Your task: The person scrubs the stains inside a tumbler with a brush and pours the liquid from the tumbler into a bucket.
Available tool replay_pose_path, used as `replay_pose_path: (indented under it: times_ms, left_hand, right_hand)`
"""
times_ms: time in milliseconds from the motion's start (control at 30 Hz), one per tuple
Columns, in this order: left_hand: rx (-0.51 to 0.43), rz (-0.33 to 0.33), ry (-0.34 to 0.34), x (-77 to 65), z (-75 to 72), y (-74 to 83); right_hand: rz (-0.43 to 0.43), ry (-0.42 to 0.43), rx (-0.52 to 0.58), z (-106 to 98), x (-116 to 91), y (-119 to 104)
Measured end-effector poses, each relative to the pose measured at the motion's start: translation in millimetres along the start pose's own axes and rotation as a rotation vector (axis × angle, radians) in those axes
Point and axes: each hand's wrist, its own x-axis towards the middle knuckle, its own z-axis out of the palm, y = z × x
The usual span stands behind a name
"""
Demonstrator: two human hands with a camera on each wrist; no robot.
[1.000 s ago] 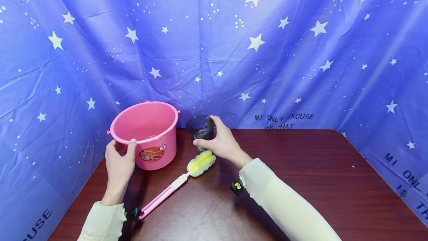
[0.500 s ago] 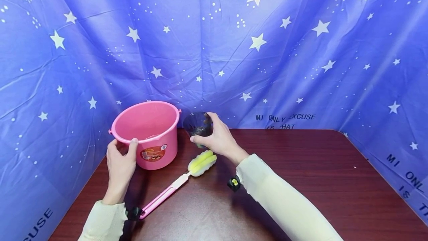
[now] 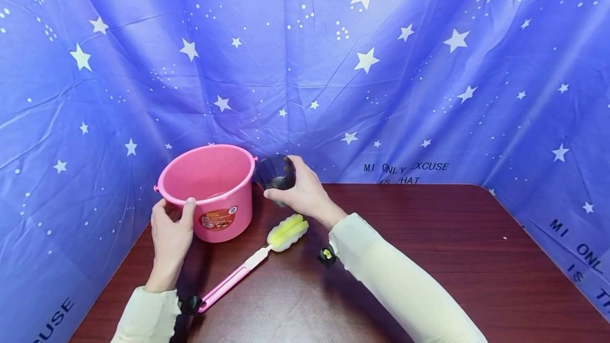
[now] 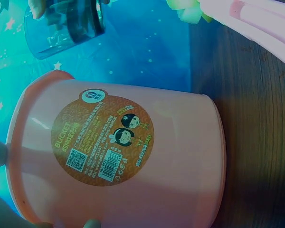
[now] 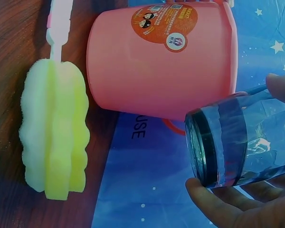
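A pink plastic bucket [image 3: 240, 208] with a round orange label stands at the back left of the table. My left hand [image 3: 171, 240] grips its near left rim, thumb at the edge. My right hand [image 3: 310, 192] holds a dark, see-through drinking glass [image 3: 275, 171] beside the bucket's right rim, raised over the table. Thumb and fingers wrap round the glass [image 5: 263, 137] in the right wrist view, and some liquid shows near its base. In front lies a cup brush [image 3: 233, 279] with a pink and white handle and a yellow and white sponge head [image 3: 287, 233].
The dark red-brown wooden table [image 3: 429, 258] carries all of this. A blue star-printed curtain [image 3: 305, 68] encloses its back and sides, close behind the bucket and the glass. The brush handle's end lies by the left wrist camera [image 3: 190, 305].
My right hand has carried the glass left and slightly upward, closer to the bucket's rim. The left hand, bucket and brush stay in place.
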Motion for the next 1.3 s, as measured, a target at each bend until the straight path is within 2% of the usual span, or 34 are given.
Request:
replay_pose_path:
  times_ms: [600,1300]
  left_hand:
    - [0.002,0.001,-0.002,-0.4,-0.8,-1.5]
    - [0.01,0.006,0.006,0.0,0.2,-1.1]
  right_hand:
    - [0.015,0.033,-0.011,8.6,13.8,-3.8]
    - [0.026,0.043,-0.099,14.1,21.0,-12.4]
